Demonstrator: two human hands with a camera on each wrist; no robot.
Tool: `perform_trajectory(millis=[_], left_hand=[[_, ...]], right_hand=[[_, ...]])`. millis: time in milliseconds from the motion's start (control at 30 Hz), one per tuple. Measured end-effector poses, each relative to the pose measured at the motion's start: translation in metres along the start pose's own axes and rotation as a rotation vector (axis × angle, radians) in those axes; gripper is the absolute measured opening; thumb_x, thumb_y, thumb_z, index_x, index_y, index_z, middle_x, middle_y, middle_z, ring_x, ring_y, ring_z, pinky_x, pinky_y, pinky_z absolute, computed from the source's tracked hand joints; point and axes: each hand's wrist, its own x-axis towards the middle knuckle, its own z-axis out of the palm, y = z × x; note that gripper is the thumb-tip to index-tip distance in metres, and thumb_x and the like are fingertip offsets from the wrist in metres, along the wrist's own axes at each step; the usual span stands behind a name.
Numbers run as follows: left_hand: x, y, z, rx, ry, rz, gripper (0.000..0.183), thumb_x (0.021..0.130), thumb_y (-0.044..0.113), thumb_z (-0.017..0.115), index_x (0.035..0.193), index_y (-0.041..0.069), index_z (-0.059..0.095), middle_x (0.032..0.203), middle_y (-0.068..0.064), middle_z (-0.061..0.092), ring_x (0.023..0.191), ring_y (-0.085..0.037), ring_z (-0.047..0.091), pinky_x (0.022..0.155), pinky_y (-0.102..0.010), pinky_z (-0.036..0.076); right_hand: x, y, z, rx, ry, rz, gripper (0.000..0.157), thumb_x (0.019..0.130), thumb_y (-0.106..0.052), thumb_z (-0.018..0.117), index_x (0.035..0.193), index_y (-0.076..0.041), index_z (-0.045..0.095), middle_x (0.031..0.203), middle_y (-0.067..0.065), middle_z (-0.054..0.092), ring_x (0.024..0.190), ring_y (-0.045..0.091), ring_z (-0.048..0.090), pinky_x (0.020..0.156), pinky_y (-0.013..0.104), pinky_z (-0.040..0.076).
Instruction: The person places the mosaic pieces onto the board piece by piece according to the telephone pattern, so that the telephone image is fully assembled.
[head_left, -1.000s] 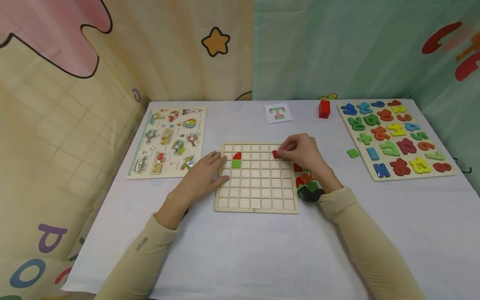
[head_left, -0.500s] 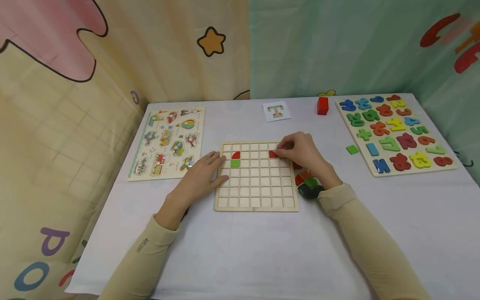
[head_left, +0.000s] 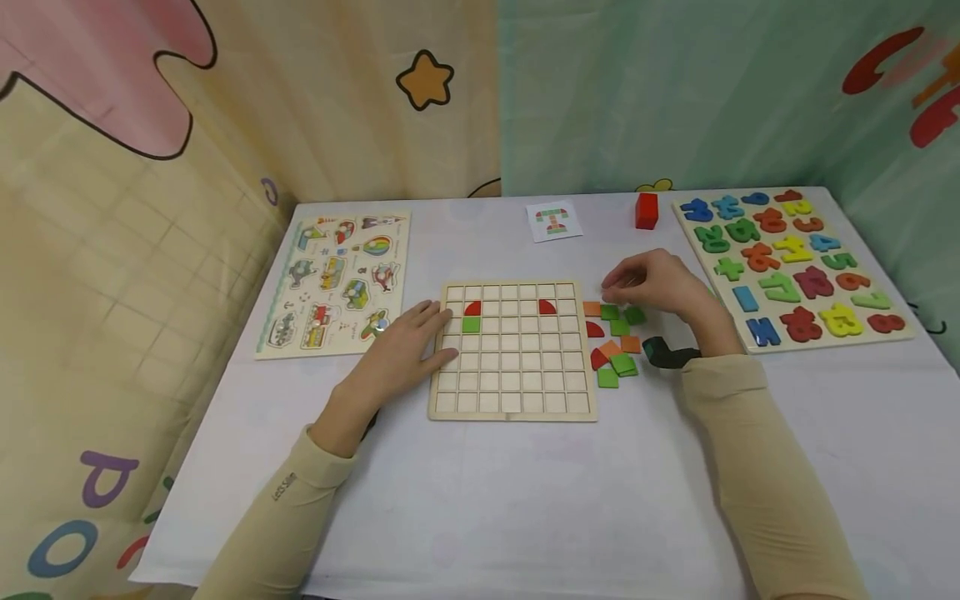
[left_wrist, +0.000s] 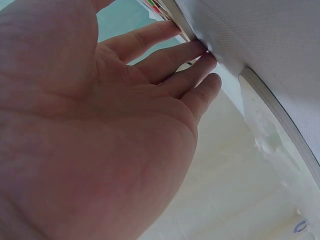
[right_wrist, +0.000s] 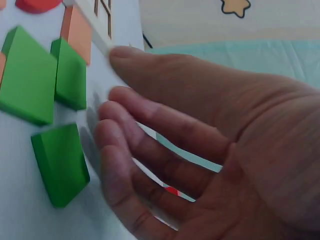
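A wooden grid board [head_left: 510,360] lies in the middle of the table in the head view. Its cells hold a red quarter-round tile [head_left: 472,308] with a green square tile [head_left: 471,324] just below, and another red quarter-round tile [head_left: 547,307] farther right. My left hand [head_left: 405,348] rests with extended fingers at the board's left edge. Beyond the board's right side, my right hand [head_left: 660,286] hovers with loosely bent fingers and nothing between them. Close by its fingertips in the right wrist view is a loose green tile [right_wrist: 61,165].
Loose green, orange and red tiles [head_left: 622,364] lie along the board's right side. A small pattern card [head_left: 554,222] and a red block [head_left: 647,211] are at the back. Picture puzzle [head_left: 341,287] stands left, number puzzle [head_left: 795,275] right.
My right hand has let go of the red quarter-round tile, which now sits in an upper right cell, and has moved right over the loose tiles. The left hand stays put.
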Motion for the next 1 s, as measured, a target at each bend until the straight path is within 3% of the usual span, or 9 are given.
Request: perform_trajectory(millis=[167,333,533,733,867,1000], left_hand=[[0.000,0.001,-0.001,0.010,0.018,0.017,0.066,0.103,0.040,0.069,0.155,0.004,0.051,0.164,-0.022,0.043,0.155,-0.042,0.035,0.125,-0.057,0.034],[-0.001,0.002,-0.004,0.009,0.028,0.024,0.066,0.102,0.038,0.071,0.154,0.003,0.051,0.164,-0.022,0.044,0.155,-0.042,0.036,0.125,-0.058,0.035],[-0.001,0.003,-0.004,0.003,0.024,0.018,0.068,0.101,0.038,0.072,0.155,0.003,0.051,0.164,-0.022,0.043,0.156,-0.042,0.035,0.125,-0.058,0.035],[-0.001,0.002,-0.002,-0.005,0.021,0.013,0.067,0.101,0.038,0.072,0.155,0.003,0.051,0.164,-0.022,0.044,0.155,-0.042,0.036,0.124,-0.059,0.035],[-0.001,0.002,-0.001,0.001,0.012,0.005,0.066,0.102,0.038,0.071,0.155,0.004,0.051,0.164,-0.021,0.043,0.156,-0.042,0.035,0.125,-0.058,0.034],[-0.001,0.002,-0.002,0.005,0.007,-0.004,0.067,0.102,0.039,0.071,0.155,0.005,0.051,0.164,-0.020,0.043,0.156,-0.041,0.034,0.126,-0.057,0.034]], right_hand=[[0.001,0.004,-0.004,-0.032,-0.104,-0.012,0.033,0.090,-0.024,0.086,0.112,-0.002,0.077,0.098,0.010,0.074,0.091,0.024,0.062,0.080,0.031,0.051],[0.003,0.001,-0.001,-0.055,-0.123,-0.014,0.028,0.088,-0.021,0.088,0.105,-0.003,0.076,0.092,0.008,0.068,0.089,0.024,0.057,0.077,0.032,0.049],[0.004,0.002,0.001,-0.046,-0.106,-0.027,0.025,0.088,-0.019,0.087,0.101,-0.003,0.072,0.090,0.009,0.067,0.087,0.025,0.057,0.076,0.032,0.050],[0.002,0.002,-0.001,0.027,-0.038,-0.051,0.023,0.093,-0.021,0.083,0.104,-0.004,0.073,0.095,0.010,0.070,0.091,0.026,0.059,0.078,0.030,0.052],[0.005,-0.012,0.004,0.070,0.006,-0.095,0.022,0.095,-0.021,0.081,0.106,-0.004,0.073,0.099,0.011,0.070,0.092,0.027,0.060,0.079,0.028,0.053],[0.017,-0.040,0.018,0.055,0.007,-0.157,0.018,0.095,-0.018,0.080,0.105,-0.004,0.074,0.098,0.012,0.072,0.090,0.026,0.063,0.080,0.028,0.054]])
